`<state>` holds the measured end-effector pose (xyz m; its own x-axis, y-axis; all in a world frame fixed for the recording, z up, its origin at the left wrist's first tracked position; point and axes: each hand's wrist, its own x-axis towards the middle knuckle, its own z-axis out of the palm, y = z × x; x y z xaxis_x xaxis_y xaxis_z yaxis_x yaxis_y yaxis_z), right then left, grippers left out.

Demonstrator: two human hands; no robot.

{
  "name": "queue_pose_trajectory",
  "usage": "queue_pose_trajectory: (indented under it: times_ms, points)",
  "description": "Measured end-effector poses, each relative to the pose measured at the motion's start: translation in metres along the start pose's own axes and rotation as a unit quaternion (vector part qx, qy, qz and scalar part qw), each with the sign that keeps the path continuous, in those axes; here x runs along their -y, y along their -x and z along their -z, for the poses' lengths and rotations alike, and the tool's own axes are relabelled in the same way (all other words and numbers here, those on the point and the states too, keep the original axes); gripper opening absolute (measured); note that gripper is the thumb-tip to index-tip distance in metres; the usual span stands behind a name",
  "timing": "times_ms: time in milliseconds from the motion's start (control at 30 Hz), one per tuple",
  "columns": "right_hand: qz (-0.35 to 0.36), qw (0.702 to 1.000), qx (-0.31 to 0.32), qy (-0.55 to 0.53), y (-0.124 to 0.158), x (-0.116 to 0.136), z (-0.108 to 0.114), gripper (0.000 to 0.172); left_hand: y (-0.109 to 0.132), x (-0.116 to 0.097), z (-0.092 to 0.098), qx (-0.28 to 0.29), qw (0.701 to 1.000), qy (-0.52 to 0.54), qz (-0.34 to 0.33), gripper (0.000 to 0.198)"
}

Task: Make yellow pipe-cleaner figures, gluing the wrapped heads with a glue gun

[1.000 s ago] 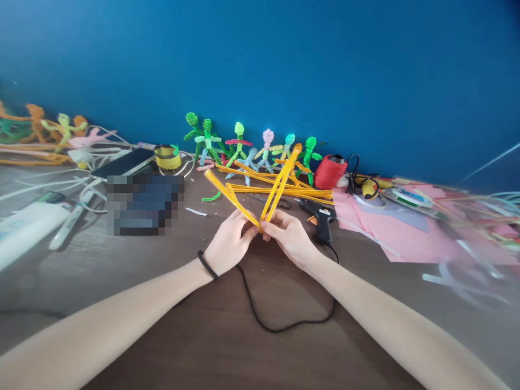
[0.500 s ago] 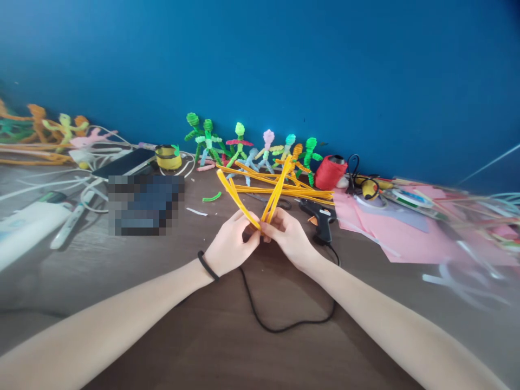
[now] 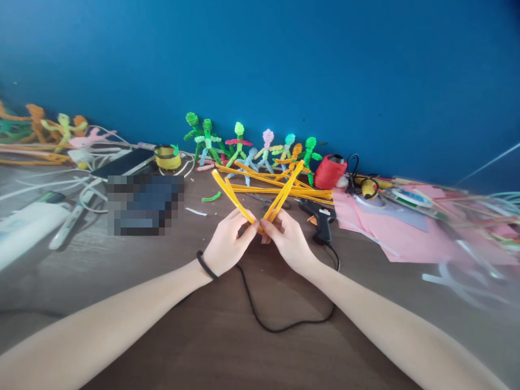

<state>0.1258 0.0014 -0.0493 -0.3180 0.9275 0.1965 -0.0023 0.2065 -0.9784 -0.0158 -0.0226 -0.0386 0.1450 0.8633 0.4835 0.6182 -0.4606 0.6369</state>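
Both my hands meet at the middle of the brown table (image 3: 227, 336), pinching orange-yellow pipe cleaners (image 3: 280, 195) where they cross into a V. My left hand (image 3: 227, 244), with a black band on its wrist, grips the strands that slant up to the left. My right hand (image 3: 286, 238) grips the strands that slant up to the right. The crossing point sits between my fingertips, partly hidden. Behind them lies a loose bundle of orange pipe cleaners (image 3: 284, 189).
Several pipe-cleaner figures (image 3: 247, 146) stand along the blue wall. A black glue gun (image 3: 320, 216) lies right of my hands, its cord (image 3: 284, 325) looping under my arms. A red spool (image 3: 329, 172), pink paper sheets (image 3: 390, 227), a phone (image 3: 125, 162) and white cables (image 3: 60, 189) surround them.
The right-hand strands have swung lower and further right, widening the V. My fingers have shifted slightly at the crossing; the hands stay in the same spot.
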Motion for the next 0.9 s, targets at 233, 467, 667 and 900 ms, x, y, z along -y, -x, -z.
queue_pose_trajectory:
  times_ms: [233,467,667,900]
  points:
    - [-0.051,0.994,0.01,-0.101,-0.008,-0.004,0.006,0.017,0.0,-0.002,0.003,-0.006,0.998,0.023,-0.057,0.012]
    - [-0.13,0.968,0.024,-0.214,-0.01,0.001,0.008,0.021,0.005,-0.007,0.005,-0.006,0.989,-0.025,-0.144,0.013]
    - [-0.165,0.959,0.015,-0.23,-0.013,0.002,0.01,0.024,0.007,-0.01,0.005,0.014,0.983,-0.049,-0.179,0.013]
    - [-0.109,0.95,0.038,-0.291,-0.014,-0.002,0.012,0.023,0.0,-0.009,0.001,-0.007,0.988,0.144,0.059,0.012]
